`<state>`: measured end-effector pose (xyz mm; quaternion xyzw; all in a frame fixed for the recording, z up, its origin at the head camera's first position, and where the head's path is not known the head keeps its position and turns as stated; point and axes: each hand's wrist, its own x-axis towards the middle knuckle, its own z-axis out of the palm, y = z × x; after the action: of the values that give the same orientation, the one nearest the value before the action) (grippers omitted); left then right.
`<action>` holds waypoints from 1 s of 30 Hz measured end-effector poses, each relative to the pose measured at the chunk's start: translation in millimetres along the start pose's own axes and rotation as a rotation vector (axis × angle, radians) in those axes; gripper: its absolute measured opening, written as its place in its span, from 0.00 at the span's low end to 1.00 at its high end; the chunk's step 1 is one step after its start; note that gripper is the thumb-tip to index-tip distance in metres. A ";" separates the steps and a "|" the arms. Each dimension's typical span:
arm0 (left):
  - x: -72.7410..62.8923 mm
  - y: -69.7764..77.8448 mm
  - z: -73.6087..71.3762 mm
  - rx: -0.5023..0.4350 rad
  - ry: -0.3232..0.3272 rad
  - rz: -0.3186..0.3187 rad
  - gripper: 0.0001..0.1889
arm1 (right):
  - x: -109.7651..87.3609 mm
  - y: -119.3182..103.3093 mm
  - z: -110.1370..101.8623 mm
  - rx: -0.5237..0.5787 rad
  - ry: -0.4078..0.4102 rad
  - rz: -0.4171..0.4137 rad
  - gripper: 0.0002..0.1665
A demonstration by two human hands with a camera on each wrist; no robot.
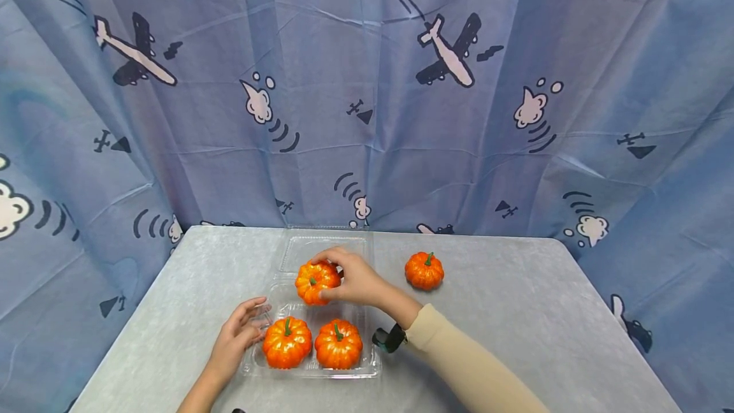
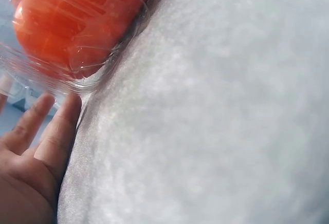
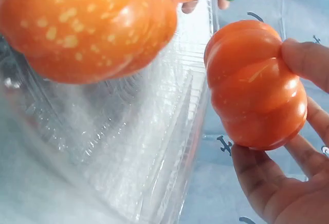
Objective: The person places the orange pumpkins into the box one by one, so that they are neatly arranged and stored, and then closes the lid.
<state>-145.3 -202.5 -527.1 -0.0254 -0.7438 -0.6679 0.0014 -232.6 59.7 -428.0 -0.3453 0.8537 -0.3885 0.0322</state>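
Note:
My right hand [image 1: 358, 280] grips a small orange pumpkin [image 1: 313, 285] by its sides, above the back part of a clear plastic clamshell box [image 1: 369, 371]. The right wrist view shows this held pumpkin [image 3: 257, 88] between thumb and fingers, apart from the box. Two more pumpkins with green stems, one at left [image 1: 287, 350] and one at right [image 1: 338, 348], sit side by side in the front of the box. My left hand [image 1: 234, 336] touches the box's left wall with fingers extended; in the left wrist view its fingertips [image 2: 72, 103] meet the clear plastic beside a pumpkin [image 2: 77, 23].
Another orange pumpkin [image 1: 424, 271] stands on the grey table [image 1: 516, 336], right of the box. The box's lid [image 1: 292, 253] lies folded back toward the rear edge. A blue curtain [image 1: 367, 145] with airplane prints hangs behind the table.

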 end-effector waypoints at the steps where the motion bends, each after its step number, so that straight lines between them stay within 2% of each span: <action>1: 0.1 -0.1 -0.1 -0.001 -0.001 0.001 0.29 | 0.9 -0.6 1.0 -0.010 -0.013 -0.006 0.31; 11: 0.5 -0.9 -0.6 -0.011 -0.011 0.003 0.29 | 9.2 -5.1 9.0 -0.099 -0.123 -0.079 0.32; 22: 0.4 0.0 -0.4 -0.020 -0.016 0.014 0.29 | 16.5 -5.9 19.6 -0.180 -0.174 -0.111 0.32; 30: 0.3 0.1 -0.5 -0.018 -0.023 0.025 0.28 | 15.8 -11.5 21.3 -0.241 -0.181 -0.084 0.32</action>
<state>-145.6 -203.0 -526.9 -0.0424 -0.7375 -0.6740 0.0007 -231.2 31.1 -431.6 -0.4156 0.8726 -0.2516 0.0511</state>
